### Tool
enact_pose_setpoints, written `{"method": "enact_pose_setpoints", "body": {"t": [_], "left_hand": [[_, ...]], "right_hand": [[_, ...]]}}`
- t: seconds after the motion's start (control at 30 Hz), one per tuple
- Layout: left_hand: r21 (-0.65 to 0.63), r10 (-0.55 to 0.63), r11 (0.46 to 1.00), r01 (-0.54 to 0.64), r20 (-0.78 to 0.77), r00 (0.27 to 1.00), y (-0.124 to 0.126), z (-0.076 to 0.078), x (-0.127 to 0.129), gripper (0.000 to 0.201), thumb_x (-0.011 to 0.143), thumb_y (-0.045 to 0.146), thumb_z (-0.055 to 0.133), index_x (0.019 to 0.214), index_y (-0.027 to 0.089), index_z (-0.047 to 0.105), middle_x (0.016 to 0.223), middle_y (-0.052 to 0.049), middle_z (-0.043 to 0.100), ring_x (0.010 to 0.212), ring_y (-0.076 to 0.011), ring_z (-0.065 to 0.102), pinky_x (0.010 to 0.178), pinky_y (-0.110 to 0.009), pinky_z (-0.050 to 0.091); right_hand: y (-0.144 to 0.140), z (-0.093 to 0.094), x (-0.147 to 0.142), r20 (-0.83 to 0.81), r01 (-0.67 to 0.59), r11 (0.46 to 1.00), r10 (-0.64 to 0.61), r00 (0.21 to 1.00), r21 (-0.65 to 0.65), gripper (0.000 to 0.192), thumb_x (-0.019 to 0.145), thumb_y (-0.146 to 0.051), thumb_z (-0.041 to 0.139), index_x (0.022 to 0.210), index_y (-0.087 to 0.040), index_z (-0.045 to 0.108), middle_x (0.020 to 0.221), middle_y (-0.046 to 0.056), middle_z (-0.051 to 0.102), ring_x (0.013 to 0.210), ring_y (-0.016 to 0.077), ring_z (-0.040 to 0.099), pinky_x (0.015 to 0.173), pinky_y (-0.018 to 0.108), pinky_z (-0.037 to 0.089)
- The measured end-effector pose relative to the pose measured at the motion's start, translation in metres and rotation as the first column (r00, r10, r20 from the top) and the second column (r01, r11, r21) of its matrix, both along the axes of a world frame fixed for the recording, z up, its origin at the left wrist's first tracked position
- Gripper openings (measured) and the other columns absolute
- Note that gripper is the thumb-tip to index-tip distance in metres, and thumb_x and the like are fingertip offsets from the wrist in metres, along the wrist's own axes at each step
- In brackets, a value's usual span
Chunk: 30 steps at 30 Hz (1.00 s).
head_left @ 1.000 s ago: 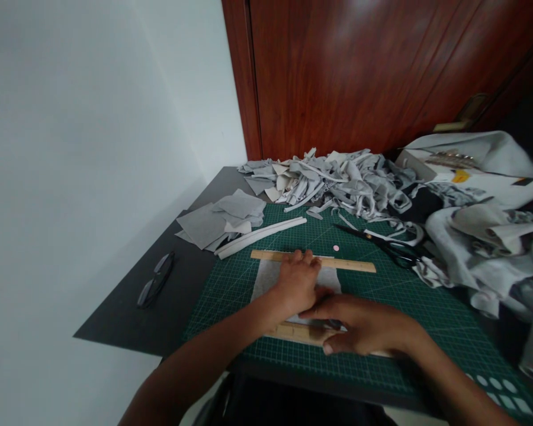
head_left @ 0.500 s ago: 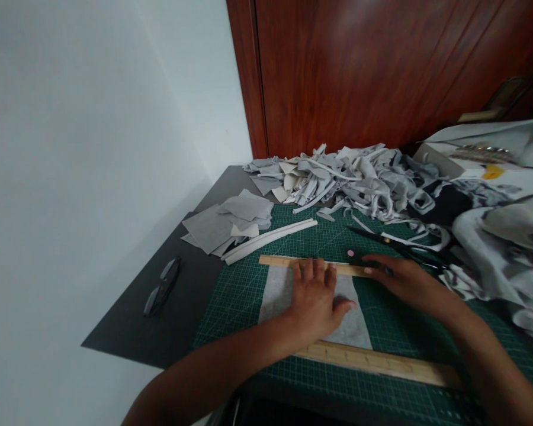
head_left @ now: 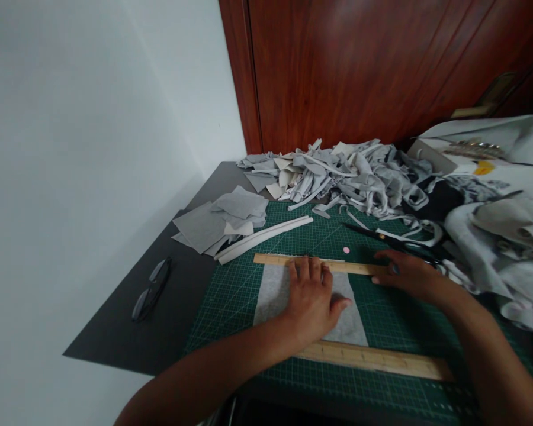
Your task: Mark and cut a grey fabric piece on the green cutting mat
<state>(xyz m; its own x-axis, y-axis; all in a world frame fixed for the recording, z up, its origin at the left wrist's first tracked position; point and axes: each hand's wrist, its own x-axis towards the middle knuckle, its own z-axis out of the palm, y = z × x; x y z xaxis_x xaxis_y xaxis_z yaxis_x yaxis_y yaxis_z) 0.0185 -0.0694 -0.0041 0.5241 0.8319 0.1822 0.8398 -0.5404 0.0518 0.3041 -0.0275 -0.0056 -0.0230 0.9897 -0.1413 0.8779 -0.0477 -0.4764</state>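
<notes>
My left hand (head_left: pixel 311 299) lies flat with its fingers apart, fingertips pressing on a wooden ruler (head_left: pixel 270 259) and palm over a grey fabric piece (head_left: pixel 270 293). The ruler lies across the fabric's far edge, where a thin pale strip shows beyond it. At the ruler's right end is my right hand (head_left: pixel 406 275), its fingers curled. A small bluish bit shows between those fingers; what it belongs to is hidden. A second wooden ruler (head_left: pixel 377 358) crosses the fabric's near edge. Black-handled scissors (head_left: pixel 382 236) lie just beyond my right hand.
A green cutting mat (head_left: pixel 231 299) covers much of the dark table (head_left: pixel 115 337). Eyeglasses (head_left: pixel 151 290), grey fabric pieces (head_left: pixel 199 228) and pale strips (head_left: pixel 266 236) lie left. A scrap heap (head_left: pixel 337 171) is at the back; a white box (head_left: pixel 466 163) and bunched fabric (head_left: pixel 493 242) stand right.
My right hand has slid a little to the right, toward and past the ruler's end. My left hand stays on the ruler and fabric. The view has shifted slightly.
</notes>
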Motion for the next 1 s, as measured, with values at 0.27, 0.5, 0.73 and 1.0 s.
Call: {"method": "enact_pose_setpoints", "body": {"t": [0.27,0.5,0.73,1.0], "left_hand": [[0.006,-0.005,1.0,0.005,0.005,1.0,0.001,0.0,0.0,0.078,0.1,0.069,0.044,0.147,0.008,0.053,0.153,-0.023,0.049,0.142,-0.0437,0.04,0.12,-0.067,0.029],[-0.024,0.002,1.0,-0.003,-0.003,1.0,0.001,-0.002,0.001,0.076,0.103,0.067,0.039,0.152,0.011,0.05,0.158,-0.021,0.047,0.148,-0.0425,0.037,0.119,-0.072,0.029],[-0.031,0.001,1.0,0.0,0.023,1.0,-0.001,-0.008,0.001,0.078,0.103,0.067,0.036,0.154,0.008,0.047,0.161,-0.022,0.044,0.151,-0.044,0.032,0.121,-0.075,0.023],[-0.023,-0.016,1.0,0.017,0.042,0.999,-0.003,-0.016,0.0,0.081,0.104,0.068,0.027,0.154,0.006,0.045,0.162,-0.024,0.04,0.153,-0.0461,0.029,0.121,-0.076,0.02]], "right_hand": [[0.0,-0.009,0.019,0.007,0.052,0.998,-0.052,0.999,-0.034,0.049,0.065,-0.059,0.077,0.095,-0.022,0.067,0.082,0.007,0.073,0.076,0.0294,0.071,0.065,0.037,0.05],[-0.003,-0.003,0.031,0.036,0.05,0.988,-0.046,0.998,-0.144,0.042,0.063,-0.06,0.078,0.083,-0.025,0.064,0.08,0.006,0.074,0.078,0.0299,0.07,0.063,0.036,0.048],[-0.004,0.0,0.02,0.079,-0.033,0.984,0.048,0.996,-0.175,0.04,0.076,-0.066,0.067,0.076,-0.026,0.063,0.075,0.006,0.074,0.072,0.0285,0.069,0.06,0.036,0.045],[0.001,-0.004,0.018,0.097,-0.008,0.986,0.024,0.995,-0.164,0.037,0.078,-0.062,0.067,0.069,-0.027,0.065,0.073,0.007,0.075,0.072,0.0296,0.071,0.062,0.037,0.046]]}}
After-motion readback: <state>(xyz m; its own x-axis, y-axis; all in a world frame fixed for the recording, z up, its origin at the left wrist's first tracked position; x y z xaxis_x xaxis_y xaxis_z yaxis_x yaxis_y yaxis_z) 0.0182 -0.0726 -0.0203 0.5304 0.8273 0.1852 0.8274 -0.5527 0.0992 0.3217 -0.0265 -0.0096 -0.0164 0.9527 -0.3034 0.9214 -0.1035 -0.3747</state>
